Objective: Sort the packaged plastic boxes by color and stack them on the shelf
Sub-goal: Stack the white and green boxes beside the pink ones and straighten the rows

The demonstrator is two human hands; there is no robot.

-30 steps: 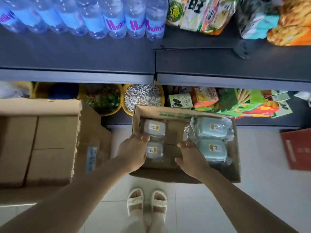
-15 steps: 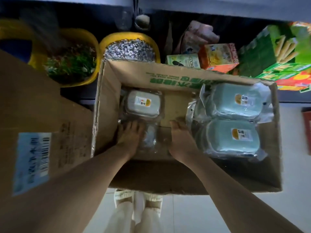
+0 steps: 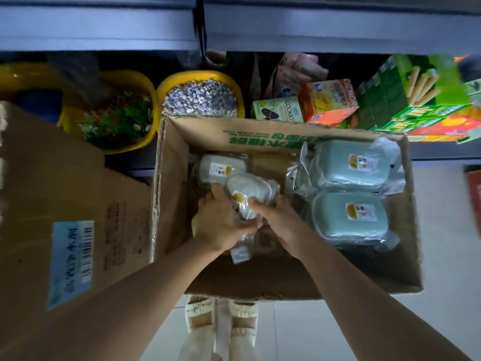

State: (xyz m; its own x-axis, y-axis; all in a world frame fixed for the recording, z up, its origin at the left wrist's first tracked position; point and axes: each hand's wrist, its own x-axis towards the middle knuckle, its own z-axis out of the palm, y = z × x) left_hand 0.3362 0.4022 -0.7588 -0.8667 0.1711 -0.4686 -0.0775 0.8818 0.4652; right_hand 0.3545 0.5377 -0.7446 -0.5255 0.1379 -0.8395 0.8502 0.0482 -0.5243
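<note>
Both the left hand (image 3: 221, 225) and the right hand (image 3: 279, 225) clasped the grey boxed pack (image 3: 248, 195) between them. It looked light and rigid, though its loose wrap seemed slippery, so gripping the box's sides seemed safest.

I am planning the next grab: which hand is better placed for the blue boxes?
Right, probably. The right hand is nearer the two blue boxes; the left hand sits on the far side of the grey box.

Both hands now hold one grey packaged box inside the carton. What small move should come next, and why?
Probably lift the grey packaged box straight up out of the cardboard carton. The left hand and right hand both grip it, tilted, above another grey box; the carton walls still surround it.
</note>
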